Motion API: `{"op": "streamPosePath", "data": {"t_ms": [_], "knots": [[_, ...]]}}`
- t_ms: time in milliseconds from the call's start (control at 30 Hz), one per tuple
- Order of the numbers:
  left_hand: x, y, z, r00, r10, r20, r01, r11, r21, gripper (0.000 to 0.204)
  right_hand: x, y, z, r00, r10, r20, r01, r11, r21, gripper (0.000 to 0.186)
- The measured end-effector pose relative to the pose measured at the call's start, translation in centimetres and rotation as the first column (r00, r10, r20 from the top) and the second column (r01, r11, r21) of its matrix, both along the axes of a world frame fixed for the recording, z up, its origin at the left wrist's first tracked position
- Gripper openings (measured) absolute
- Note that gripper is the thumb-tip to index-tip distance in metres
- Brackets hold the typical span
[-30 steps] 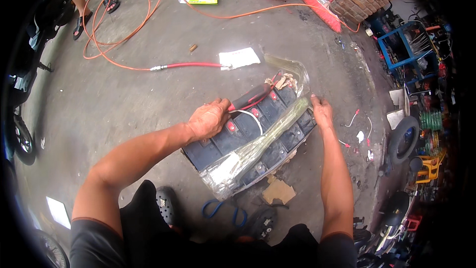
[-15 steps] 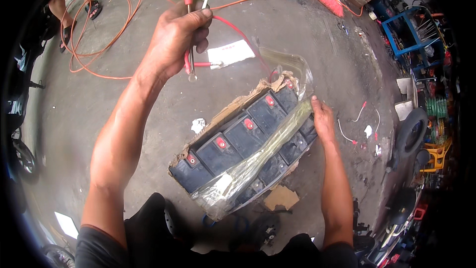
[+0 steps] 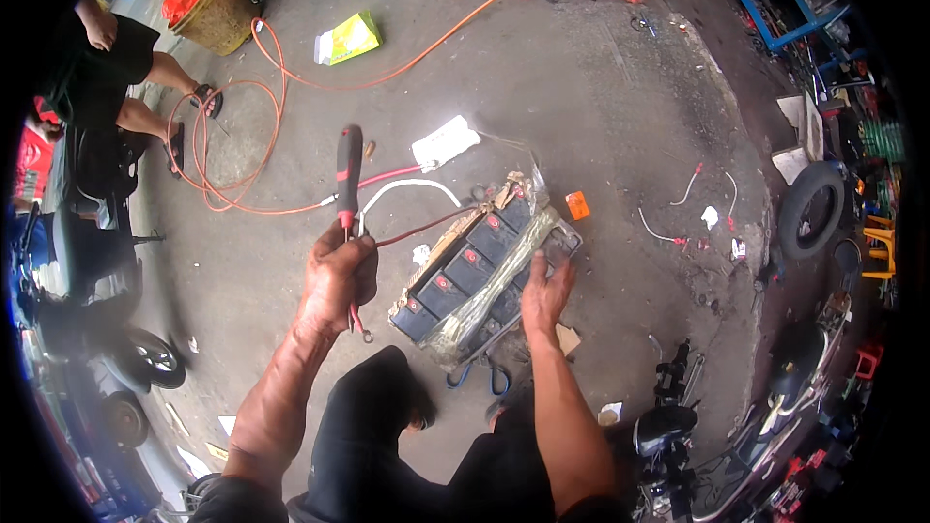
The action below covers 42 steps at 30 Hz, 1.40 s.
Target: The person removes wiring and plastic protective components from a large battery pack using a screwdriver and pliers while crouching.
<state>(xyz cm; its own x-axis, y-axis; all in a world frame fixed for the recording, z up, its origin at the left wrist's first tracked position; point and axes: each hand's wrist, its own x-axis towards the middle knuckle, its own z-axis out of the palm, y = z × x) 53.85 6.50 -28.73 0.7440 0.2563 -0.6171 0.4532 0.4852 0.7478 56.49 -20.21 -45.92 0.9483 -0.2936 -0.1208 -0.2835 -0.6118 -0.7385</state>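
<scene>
My left hand [image 3: 339, 276] is closed around a screwdriver [image 3: 348, 169] with a black and red handle pointing up and away. The same grip holds a white cable [image 3: 412, 183], which arcs toward the pack, and a red lead ending in a ring terminal [image 3: 366, 336] below the fist. Right of it on the floor lies a pack of several black batteries [image 3: 468, 277] with red terminals, edged by torn cardboard [image 3: 507, 192]. Clear tape [image 3: 506, 269] runs lengthwise over it. My right hand [image 3: 547, 295] rests at the pack's right side, fingers extended; any contact underneath is hidden.
An orange hose [image 3: 426, 50] loops across the floor. Near the pack lie a white packet [image 3: 446, 142] and an orange card [image 3: 578, 205]. Short leads [image 3: 662, 235] and a tyre [image 3: 812, 210] are at right. A person [image 3: 145, 77] stands far left by a scooter [image 3: 92, 232].
The view has pulled back and the pack looks smaller. My left hand has come down nearer my body with the screwdriver and cables. The raised tape loop at the far corner has sunk.
</scene>
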Motion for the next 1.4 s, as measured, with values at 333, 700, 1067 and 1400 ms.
{"op": "streamPosePath", "data": {"t_ms": [333, 700, 1067, 1400], "knots": [[-0.4, -2.3, 9.7, 0.948, -0.203, -0.245, 0.252, 0.949, 0.188, 0.02, -23.1, -10.7, 24.5, 0.924, 0.102, -0.369, -0.055, 0.989, 0.137, 0.024], [1.8, 15.6, -2.4, 0.472, -0.53, -0.704, 0.88, 0.323, 0.347, 0.047, -21.4, 7.8, 30.5, 0.651, -0.394, -0.649, 0.638, 0.747, 0.186, 0.021], [8.4, 16.2, -3.3, 0.638, -0.661, -0.394, 0.735, 0.372, 0.566, 0.03, -15.6, 15.6, 25.1, 0.769, -0.362, -0.527, 0.549, 0.796, 0.255, 0.025], [27.0, 5.9, -15.6, 0.544, -0.837, 0.052, 0.766, 0.521, 0.375, 0.033, -7.4, 10.2, 8.1, 0.739, -0.639, -0.211, 0.641, 0.764, -0.072, 0.023]]}}
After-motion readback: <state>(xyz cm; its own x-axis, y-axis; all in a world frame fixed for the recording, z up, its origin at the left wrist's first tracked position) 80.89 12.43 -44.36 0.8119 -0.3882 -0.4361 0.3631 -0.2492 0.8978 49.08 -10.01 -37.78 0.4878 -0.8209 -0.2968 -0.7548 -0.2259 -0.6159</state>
